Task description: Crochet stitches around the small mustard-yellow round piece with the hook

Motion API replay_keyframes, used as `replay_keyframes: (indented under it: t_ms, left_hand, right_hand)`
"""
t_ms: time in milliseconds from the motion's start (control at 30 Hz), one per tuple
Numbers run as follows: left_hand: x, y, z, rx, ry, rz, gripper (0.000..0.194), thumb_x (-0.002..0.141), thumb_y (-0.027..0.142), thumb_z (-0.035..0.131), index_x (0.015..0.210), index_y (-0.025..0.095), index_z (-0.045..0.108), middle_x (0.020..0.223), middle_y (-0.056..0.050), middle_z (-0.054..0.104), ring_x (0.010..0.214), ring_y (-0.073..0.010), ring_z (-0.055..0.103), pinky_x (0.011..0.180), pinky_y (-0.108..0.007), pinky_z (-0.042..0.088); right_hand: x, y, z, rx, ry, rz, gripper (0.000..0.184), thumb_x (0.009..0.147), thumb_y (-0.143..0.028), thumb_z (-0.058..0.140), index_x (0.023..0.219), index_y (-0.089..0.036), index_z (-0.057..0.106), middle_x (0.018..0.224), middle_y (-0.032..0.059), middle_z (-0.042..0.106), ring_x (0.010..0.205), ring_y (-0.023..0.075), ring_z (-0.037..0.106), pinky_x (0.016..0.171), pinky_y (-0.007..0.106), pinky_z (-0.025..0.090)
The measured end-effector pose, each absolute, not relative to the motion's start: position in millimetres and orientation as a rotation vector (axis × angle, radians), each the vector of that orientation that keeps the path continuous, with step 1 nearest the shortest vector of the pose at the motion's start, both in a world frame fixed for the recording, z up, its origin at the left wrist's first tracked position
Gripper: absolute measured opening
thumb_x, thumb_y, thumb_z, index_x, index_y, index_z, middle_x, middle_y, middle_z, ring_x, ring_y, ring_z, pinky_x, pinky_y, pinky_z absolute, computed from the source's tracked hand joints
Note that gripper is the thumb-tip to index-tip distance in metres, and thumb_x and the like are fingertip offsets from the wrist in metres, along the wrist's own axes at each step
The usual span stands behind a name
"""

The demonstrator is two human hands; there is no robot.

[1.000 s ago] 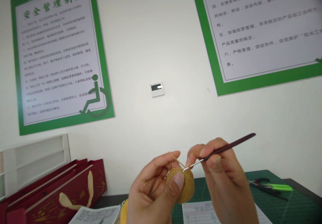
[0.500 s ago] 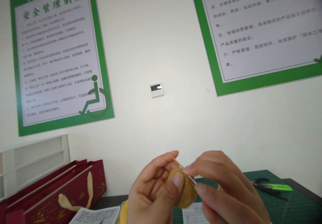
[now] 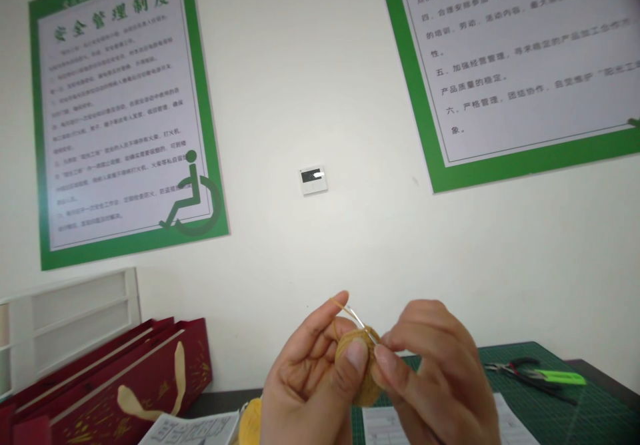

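My left hand pinches a round piece of mustard-yellow crochet work between thumb and fingers. A strand of the same yarn runs over its raised index finger. In my right hand is a slim metal crochet hook, gripped between thumb and fingers. The hook crosses the top edge of the crochet piece, its tip pointing up and left near the strand. My right fingers partly hide the piece's right side.
Pliers and a bright green-handled tool lie on a green cutting mat. Printed paper is under my hands. At left are dark red gift bags, a booklet and a yellow yarn ball.
The hook has slid up and left through the edge, so its tip now shows beyond the crochet piece. My right hand has moved left, closer to my left hand.
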State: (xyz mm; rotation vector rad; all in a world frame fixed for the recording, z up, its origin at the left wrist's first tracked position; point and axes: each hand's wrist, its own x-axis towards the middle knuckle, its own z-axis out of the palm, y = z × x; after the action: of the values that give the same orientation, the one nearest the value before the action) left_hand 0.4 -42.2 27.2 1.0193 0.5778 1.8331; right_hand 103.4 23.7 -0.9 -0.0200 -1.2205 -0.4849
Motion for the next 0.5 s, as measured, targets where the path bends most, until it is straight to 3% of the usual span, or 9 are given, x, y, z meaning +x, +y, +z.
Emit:
replay_keyframes:
  t_ms: [100, 233, 367, 500]
  left_hand:
    - [5, -43, 28, 1.054, 0.579, 1.930, 0.043, 0.054, 0.019, 0.097, 0.094, 0.025, 0.085, 0.069, -0.003, 0.074, 0.062, -0.0114, 0.065, 0.059, -0.017, 0.053]
    - [5, -44, 27, 1.082, 0.619, 1.975, 0.042, 0.054, 0.020, 0.097, 0.094, 0.025, 0.085, 0.070, -0.004, 0.075, 0.063, -0.0129, 0.066, 0.058, -0.018, 0.052]
    - [-3, -42, 25, 1.076, 0.657, 1.866, 0.041, 0.056, 0.022, 0.096, 0.096, 0.021, 0.085, 0.076, -0.007, 0.076, 0.072, -0.0152, 0.067, 0.065, -0.019, 0.052]
    - [-8, -40, 26, 1.080, 0.664, 1.820, 0.040, 0.056, 0.023, 0.096, 0.094, 0.021, 0.085, 0.077, -0.008, 0.076, 0.074, -0.0161, 0.068, 0.069, -0.021, 0.053]
  right_hand:
    - [99, 17, -2, -0.083, -1.193, -0.556, 0.025, 0.075, 0.001, 0.069, 0.093, -0.016, 0.067, 0.079, 0.0026, 0.068, 0.070, 0.0147, 0.061, 0.063, 0.033, 0.053]
    - [102, 6, -3, -0.056, -1.201, -0.083, 0.008, 0.094, -0.014, 0.058, 0.097, -0.017, 0.064, 0.075, 0.0016, 0.062, 0.069, 0.0144, 0.059, 0.061, 0.030, 0.049]
    - [108, 4, 0, -0.135, -1.120, 0.489, 0.021, 0.103, -0.031, 0.048, 0.089, -0.022, 0.062, 0.071, -0.0012, 0.056, 0.065, 0.0117, 0.052, 0.059, 0.026, 0.042]
    - [106, 9, 5, -0.081, -1.167, 1.134, 0.037, 0.099, -0.048, 0.052, 0.074, -0.020, 0.056, 0.066, -0.0019, 0.052, 0.063, 0.0118, 0.046, 0.063, 0.027, 0.041]
